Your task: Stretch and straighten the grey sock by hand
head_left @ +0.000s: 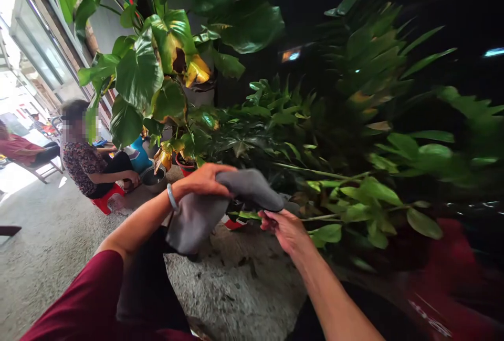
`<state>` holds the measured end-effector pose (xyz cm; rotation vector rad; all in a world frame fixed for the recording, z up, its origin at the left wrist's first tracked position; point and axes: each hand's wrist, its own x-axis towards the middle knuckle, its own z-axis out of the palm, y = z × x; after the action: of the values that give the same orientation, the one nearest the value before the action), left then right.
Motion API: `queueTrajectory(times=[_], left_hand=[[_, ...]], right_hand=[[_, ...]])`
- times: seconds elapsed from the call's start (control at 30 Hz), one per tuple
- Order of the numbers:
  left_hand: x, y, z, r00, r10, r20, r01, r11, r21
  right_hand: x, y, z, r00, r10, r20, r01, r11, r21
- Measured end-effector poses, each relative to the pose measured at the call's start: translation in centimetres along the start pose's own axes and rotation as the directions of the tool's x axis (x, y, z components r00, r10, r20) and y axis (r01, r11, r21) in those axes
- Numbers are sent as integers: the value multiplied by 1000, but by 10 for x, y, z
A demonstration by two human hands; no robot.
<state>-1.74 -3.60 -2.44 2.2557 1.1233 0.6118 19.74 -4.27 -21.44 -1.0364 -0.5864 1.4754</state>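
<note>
A soft grey piece [200, 220], cloth-like or suede-like and shaped somewhat like a boot upper, is held between my hands above the floor; I cannot tell exactly what it is. My left hand [207, 179], with a pale bangle at the wrist, grips it from above around its bend, thumb and fingers on either side. One part hangs down below that hand, and the other reaches right to a dark edge. At this edge my right hand [285, 227] pinches with thumb and fingers. Whether the right fingers also hold something small is hidden.
Leafy plants [244, 115] crowd the front and right. At the left a person [86, 162] sits on a low red stool [108, 199] beside a metal basin [153, 179]. Another person [23, 144] sits farther back. Rough concrete floor [51, 246] lies below.
</note>
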Motion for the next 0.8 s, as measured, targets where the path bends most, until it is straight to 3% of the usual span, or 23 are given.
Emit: queueTrajectory(times=[0.03,0.1,0.17,0.23,0.27,0.33,0.4,0.43,0.47,0.53,0.6,0.67,0.7,0.73,0.8], left_hand=[[4,7,-9,990,43,-134,-51,997,-50],[19,16,-20,923,110,-368,-151,985,-85],[31,16,-19,862,105,-496,-154,986,-59],[31,5,-5,888,38,-458,-44,999,-3],[26,-3,4,931,-5,-365,21,999,39],[7,-18,22,994,-91,-65,98,987,129],[-12,-26,29,977,-134,167,109,983,148],[-18,-26,28,973,-130,189,110,987,114],[-21,-24,24,983,-113,143,106,993,56],[-17,-16,10,995,-50,-90,43,996,-74],[-4,-8,-3,935,21,-355,-68,991,-119],[7,-6,-6,857,52,-512,-101,992,-70],[8,-9,-3,848,47,-528,-75,997,-32],[7,-12,2,868,29,-496,-29,1000,7],[-6,-23,16,944,-55,-326,85,993,78]], right_hand=[[0,0,1,1000,-9,3,9,1000,7],[0,0,4,1000,-19,8,19,1000,20],[0,-1,7,1000,-16,6,16,999,31],[-1,0,9,1000,6,-3,-6,999,33],[-1,1,8,1000,20,-11,-19,999,29],[-1,3,5,999,32,-28,-31,999,15],[0,4,1,999,23,-27,-23,1000,-8],[1,5,-2,1000,17,-22,-18,1000,-18],[2,5,-3,1000,12,-15,-12,1000,-25],[3,4,-5,1000,5,-4,-5,1000,-28],[3,3,-4,1000,-5,0,5,1000,-11],[2,1,-2,1000,-3,1,3,1000,9],[2,1,-1,1000,7,-1,-7,1000,15],[1,1,0,1000,19,-4,-19,1000,19],[0,1,-1,999,42,-14,-41,999,17]])
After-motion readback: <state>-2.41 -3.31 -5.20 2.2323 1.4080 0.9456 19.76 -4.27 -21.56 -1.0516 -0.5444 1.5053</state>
